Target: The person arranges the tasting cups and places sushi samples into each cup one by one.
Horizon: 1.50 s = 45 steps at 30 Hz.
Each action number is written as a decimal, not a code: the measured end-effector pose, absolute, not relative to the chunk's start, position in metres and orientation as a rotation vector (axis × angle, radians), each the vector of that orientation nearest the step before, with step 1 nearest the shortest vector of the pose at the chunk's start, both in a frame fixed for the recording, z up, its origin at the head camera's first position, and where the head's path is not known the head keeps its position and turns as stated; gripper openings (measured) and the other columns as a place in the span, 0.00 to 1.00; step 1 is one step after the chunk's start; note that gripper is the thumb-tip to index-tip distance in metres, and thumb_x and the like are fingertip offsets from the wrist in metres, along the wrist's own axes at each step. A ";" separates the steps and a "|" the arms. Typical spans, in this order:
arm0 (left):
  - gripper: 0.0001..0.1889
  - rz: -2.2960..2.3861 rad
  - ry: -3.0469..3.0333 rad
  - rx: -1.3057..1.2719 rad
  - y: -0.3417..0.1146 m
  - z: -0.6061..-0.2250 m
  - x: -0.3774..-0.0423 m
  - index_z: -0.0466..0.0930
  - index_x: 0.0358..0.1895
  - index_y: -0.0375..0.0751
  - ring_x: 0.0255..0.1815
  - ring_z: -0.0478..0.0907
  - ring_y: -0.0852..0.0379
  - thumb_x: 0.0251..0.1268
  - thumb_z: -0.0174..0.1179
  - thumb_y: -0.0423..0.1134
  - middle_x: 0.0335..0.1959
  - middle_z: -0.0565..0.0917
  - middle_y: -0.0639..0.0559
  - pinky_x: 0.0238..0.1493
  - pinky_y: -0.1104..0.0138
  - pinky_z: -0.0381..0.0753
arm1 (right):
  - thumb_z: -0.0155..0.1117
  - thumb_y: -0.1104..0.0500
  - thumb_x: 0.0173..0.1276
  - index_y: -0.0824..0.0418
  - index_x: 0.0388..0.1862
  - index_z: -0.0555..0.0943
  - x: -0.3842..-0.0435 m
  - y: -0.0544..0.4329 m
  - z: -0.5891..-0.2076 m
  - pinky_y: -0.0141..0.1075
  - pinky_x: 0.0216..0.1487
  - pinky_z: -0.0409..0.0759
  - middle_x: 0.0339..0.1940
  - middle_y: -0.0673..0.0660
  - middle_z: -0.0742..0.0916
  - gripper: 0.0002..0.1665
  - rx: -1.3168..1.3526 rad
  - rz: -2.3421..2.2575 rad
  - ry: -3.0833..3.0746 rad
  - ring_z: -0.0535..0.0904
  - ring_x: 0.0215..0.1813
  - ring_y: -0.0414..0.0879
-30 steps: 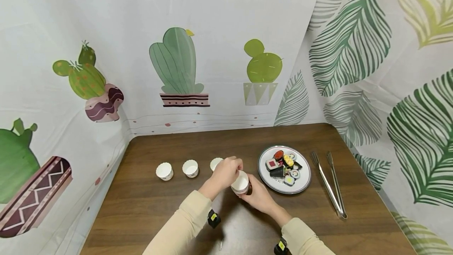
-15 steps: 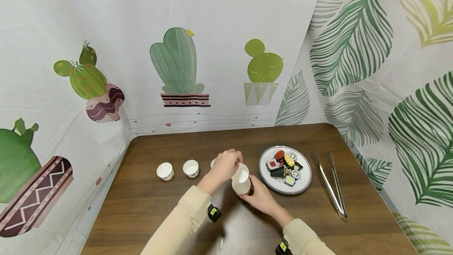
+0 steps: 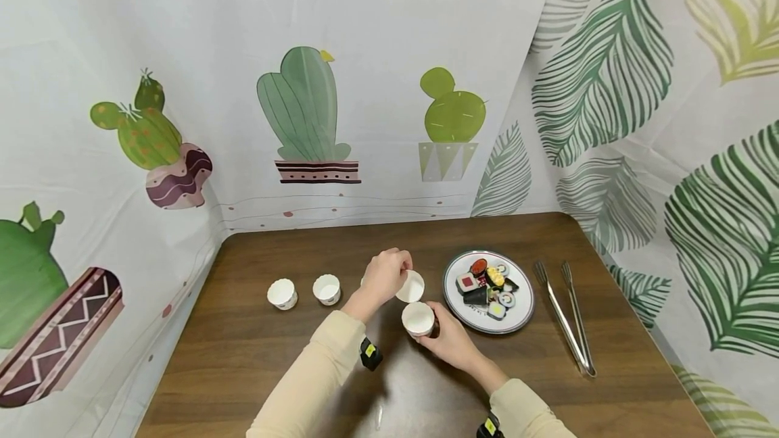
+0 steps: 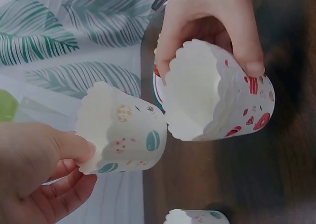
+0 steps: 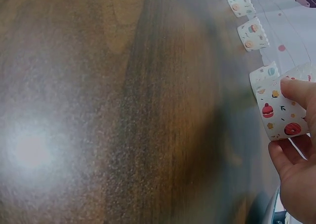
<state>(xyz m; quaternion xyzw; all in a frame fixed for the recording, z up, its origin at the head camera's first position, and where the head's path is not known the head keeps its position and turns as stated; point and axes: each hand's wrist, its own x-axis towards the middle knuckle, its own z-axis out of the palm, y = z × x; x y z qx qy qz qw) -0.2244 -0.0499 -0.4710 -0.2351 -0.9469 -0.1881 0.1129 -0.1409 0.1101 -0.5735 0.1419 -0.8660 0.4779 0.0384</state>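
My left hand (image 3: 385, 279) pinches the scalloped rim of a white paper baking cup (image 4: 126, 130) printed with teal and yellow sweets. Close beside it, my right hand (image 3: 453, 342) grips a second baking cup (image 4: 217, 95) with red prints, fingers around its side. Layered edges at that cup's rim look like more than one cup nested together. Both held cups are tilted, mouths toward the left in the left wrist view, and almost touch. On the table to the left stand two white baking cups, a far-left cup (image 3: 282, 295) and a nearer cup (image 3: 327, 289). Another is mostly hidden behind my left hand.
A round plate (image 3: 458, 311) bearing several sushi pieces (image 3: 477, 296) sits right of my hands. Metal tongs (image 3: 566, 323) lie spread on the brown wooden table (image 3: 243, 384) farther right. A printed cloth (image 3: 383, 107) hangs behind the table.
The left hand has drawn one baking cup up and away from those in the right hand. Two separate cups now show where they were nested. The right hand has stayed nearly still.
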 end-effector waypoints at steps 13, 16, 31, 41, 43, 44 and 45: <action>0.07 -0.623 -2.822 -0.611 -0.050 -0.482 -0.238 0.78 0.23 0.48 0.24 0.75 0.59 0.48 0.63 0.30 0.23 0.77 0.57 0.24 0.69 0.71 | 0.77 0.64 0.42 0.64 0.54 0.71 -0.140 0.116 -0.575 0.40 0.51 0.75 0.48 0.54 0.80 0.38 0.431 1.420 -2.658 0.76 0.51 0.44; 0.07 -0.647 -2.831 -0.590 -0.050 -0.483 -0.240 0.78 0.23 0.48 0.24 0.74 0.59 0.48 0.63 0.30 0.23 0.77 0.57 0.24 0.69 0.72 | 0.77 0.64 0.41 0.64 0.54 0.71 -0.139 0.117 -0.575 0.40 0.51 0.75 0.48 0.54 0.80 0.38 0.426 1.403 -2.654 0.76 0.50 0.45; 0.06 -0.753 -2.913 -0.403 -0.044 -0.508 -0.253 0.78 0.23 0.48 0.23 0.74 0.59 0.50 0.63 0.31 0.21 0.78 0.57 0.23 0.67 0.71 | 0.77 0.65 0.40 0.63 0.53 0.72 -0.136 0.124 -0.576 0.39 0.50 0.75 0.46 0.54 0.81 0.38 0.385 1.401 -2.647 0.77 0.49 0.45; 0.06 -0.794 -2.921 -0.315 -0.040 -0.520 -0.256 0.78 0.23 0.46 0.23 0.75 0.56 0.48 0.63 0.30 0.19 0.78 0.57 0.24 0.65 0.72 | 0.77 0.65 0.40 0.63 0.53 0.72 -0.135 0.126 -0.576 0.39 0.50 0.76 0.46 0.53 0.81 0.38 0.380 1.414 -2.635 0.77 0.48 0.45; 0.07 -0.787 -2.928 -0.295 -0.039 -0.522 -0.257 0.78 0.23 0.47 0.22 0.75 0.55 0.48 0.63 0.30 0.19 0.78 0.57 0.24 0.64 0.72 | 0.77 0.65 0.40 0.62 0.53 0.72 -0.135 0.127 -0.576 0.40 0.50 0.75 0.46 0.53 0.81 0.38 0.367 1.406 -2.644 0.77 0.49 0.45; 0.07 -0.783 -2.933 -0.286 -0.038 -0.523 -0.257 0.78 0.22 0.47 0.22 0.75 0.55 0.48 0.63 0.30 0.18 0.77 0.56 0.24 0.64 0.72 | 0.77 0.65 0.40 0.62 0.53 0.72 -0.135 0.128 -0.576 0.40 0.51 0.75 0.47 0.53 0.81 0.38 0.362 1.402 -2.647 0.77 0.49 0.45; 0.07 -0.781 -2.938 -0.278 -0.038 -0.524 -0.258 0.78 0.23 0.47 0.22 0.75 0.55 0.48 0.63 0.30 0.19 0.77 0.56 0.24 0.64 0.72 | 0.77 0.64 0.40 0.62 0.53 0.72 -0.135 0.128 -0.577 0.40 0.51 0.75 0.47 0.54 0.81 0.38 0.363 1.386 -2.649 0.77 0.49 0.45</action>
